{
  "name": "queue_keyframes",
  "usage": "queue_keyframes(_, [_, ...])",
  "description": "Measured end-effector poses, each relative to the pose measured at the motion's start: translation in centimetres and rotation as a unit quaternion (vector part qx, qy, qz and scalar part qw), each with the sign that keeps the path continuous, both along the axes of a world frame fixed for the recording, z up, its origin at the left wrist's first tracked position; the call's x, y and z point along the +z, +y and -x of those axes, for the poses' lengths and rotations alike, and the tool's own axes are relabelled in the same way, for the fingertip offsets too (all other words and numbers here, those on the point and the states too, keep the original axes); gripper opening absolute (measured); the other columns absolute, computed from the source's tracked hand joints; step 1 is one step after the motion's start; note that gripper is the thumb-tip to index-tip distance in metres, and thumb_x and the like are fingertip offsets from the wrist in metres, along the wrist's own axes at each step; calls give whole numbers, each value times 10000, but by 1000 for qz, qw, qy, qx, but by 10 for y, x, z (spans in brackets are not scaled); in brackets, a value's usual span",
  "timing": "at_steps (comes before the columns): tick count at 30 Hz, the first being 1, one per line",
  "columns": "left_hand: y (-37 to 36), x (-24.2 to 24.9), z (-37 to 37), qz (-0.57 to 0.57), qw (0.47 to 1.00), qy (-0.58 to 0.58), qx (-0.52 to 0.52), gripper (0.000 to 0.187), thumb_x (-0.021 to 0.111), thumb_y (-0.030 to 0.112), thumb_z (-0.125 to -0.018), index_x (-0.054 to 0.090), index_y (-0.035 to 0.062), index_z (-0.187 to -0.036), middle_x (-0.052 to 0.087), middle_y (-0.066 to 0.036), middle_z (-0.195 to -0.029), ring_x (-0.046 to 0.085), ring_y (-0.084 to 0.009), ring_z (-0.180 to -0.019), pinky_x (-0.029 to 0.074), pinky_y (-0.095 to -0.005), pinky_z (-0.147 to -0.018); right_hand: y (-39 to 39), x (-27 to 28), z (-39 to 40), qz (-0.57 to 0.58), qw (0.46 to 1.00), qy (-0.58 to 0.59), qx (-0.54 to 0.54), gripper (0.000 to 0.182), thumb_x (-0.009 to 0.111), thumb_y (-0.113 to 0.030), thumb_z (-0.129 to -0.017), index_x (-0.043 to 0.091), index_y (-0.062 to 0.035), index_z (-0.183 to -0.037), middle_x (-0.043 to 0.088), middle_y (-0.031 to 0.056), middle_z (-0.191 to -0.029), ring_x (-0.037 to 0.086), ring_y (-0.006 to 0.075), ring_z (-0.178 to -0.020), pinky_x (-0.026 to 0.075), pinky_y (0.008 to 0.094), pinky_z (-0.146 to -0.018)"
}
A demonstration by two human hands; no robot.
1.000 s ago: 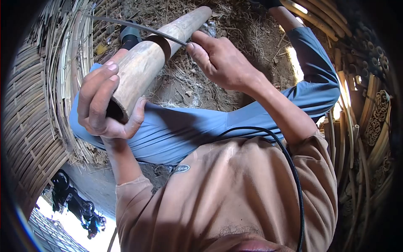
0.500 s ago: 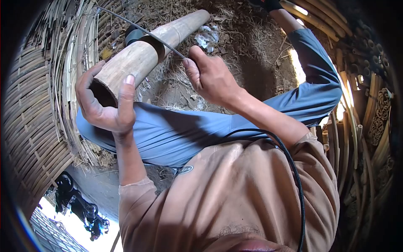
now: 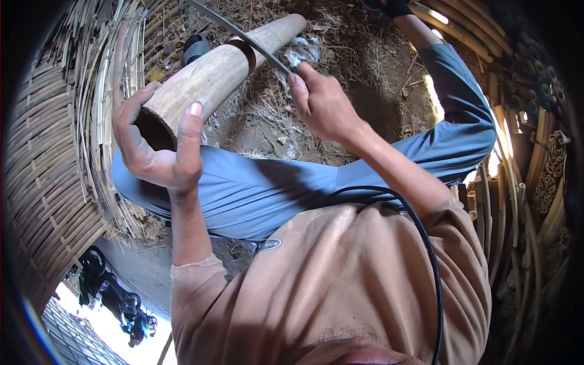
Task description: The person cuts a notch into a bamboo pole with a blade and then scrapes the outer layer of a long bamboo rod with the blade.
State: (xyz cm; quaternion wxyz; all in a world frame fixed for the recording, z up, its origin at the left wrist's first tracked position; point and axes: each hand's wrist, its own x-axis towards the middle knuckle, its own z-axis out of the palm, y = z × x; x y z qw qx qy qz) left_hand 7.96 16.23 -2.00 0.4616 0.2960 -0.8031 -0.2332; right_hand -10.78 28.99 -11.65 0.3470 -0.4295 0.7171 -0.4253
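My left hand (image 3: 159,143) is wrapped round the near end of a thick bamboo pole (image 3: 201,82), thumb on top and fingers at the hollow rim. The pole slants away over the ground, with a dark gap across it partway along. In my right hand (image 3: 322,104), closed in a fist, is the near end of a long narrow metal blade (image 3: 234,29). The blade crosses over the pole close to that gap in this view. Its handle is hidden inside my fingers.
My bent legs (image 3: 267,185) lie around the pole. Crumpled clear plastic (image 3: 301,52) and a dark round object (image 3: 196,48) rest on the littered ground. Bamboo strips (image 3: 115,79) and a woven wall (image 3: 45,164) stand left, bamboo poles (image 3: 499,176) right. A black cable (image 3: 420,225) crosses my shirt.
My right hand has moved a little up and right with the blade, whose flat side shows broader now. The pole and my left hand have shifted slightly right.
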Motion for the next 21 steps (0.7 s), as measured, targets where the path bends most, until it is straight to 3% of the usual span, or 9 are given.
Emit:
queue_keyframes(3, [-8,0,0,-59,997,34,28,427,787,72,-731,632,-30,-1115,643,-137,-1061,641,-249,-973,517,-365,-902,-26,-7,7,13,1000,17,11,326,461,-278,-1055,566,24,-992,643,289,-712,658,480,-701,510,568,-677])
queue_keyframes(8, [-13,-4,-4,-25,999,40,12,408,770,42,-727,625,-39,-1100,648,-136,-1055,641,-243,-970,518,-357,-898,-26,29,-9,-6,998,63,27,350,464,-305,-1046,559,31,-1021,654,296,-730,669,474,-709,537,571,-702])
queue_keyframes(10, [-8,-4,-10,-21,999,6,27,419,772,46,-722,625,-35,-1105,649,-133,-1060,641,-247,-965,516,-361,-896,-13,30,-15,48,994,96,33,335,465,-303,-1044,550,21,-1028,650,288,-714,670,474,-709,540,575,-694])
queue_keyframes(12, [-5,-6,-11,-24,1000,11,-2,450,789,76,-720,620,-21,-1126,646,-140,-1076,637,-263,-988,503,-380,-926,-18,15,-6,-23,996,76,33,332,464,-310,-1045,545,11,-1027,652,285,-719,672,476,-719,543,572,-697])
queue_keyframes(16, [-2,-4,-9,16,999,10,-35,462,799,102,-724,618,-13,-1133,642,-146,-1086,629,-275,-1020,489,-393,-961,-45,-57,31,-31,986,161,-6,373,436,-325,-1062,549,28,-1029,671,289,-788,668,474,-756,536,564,-695])
queue_keyframes(21, [-12,-8,-15,-34,999,3,32,428,776,86,-740,629,-13,-1130,644,-131,-1091,644,-238,-972,519,-354,-896,-17,13,-7,-20,997,67,31,345,483,-324,-1043,529,17,-1015,645,276,-693,654,477,-668,534,572,-672])
